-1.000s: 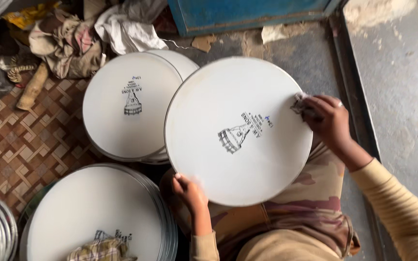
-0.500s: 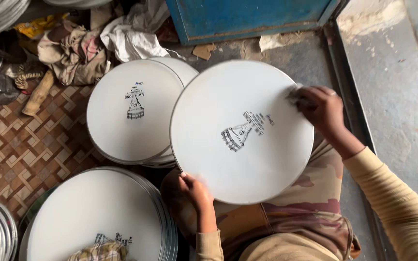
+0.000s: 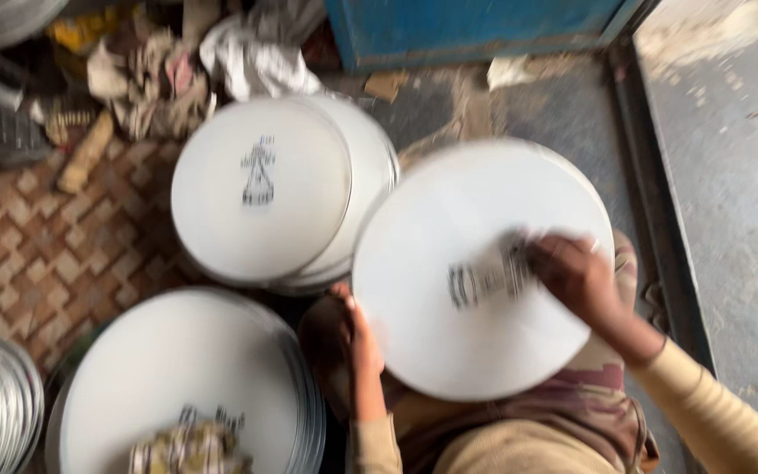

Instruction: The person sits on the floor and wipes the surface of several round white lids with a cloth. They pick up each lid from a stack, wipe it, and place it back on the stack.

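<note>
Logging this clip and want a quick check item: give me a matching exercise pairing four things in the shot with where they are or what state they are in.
Things
1. left hand
2. right hand
3. crumpled rag
4. blue metal box

Places or states
A. lies on the near left stack of white discs
B. stands at the top edge of the view, on the grey floor
C. grips the lower left rim of the held white disc
D. presses on the blurred dark print in the middle of the held disc

Pairs: 1-C, 2-D, 3-A, 4-B
</note>
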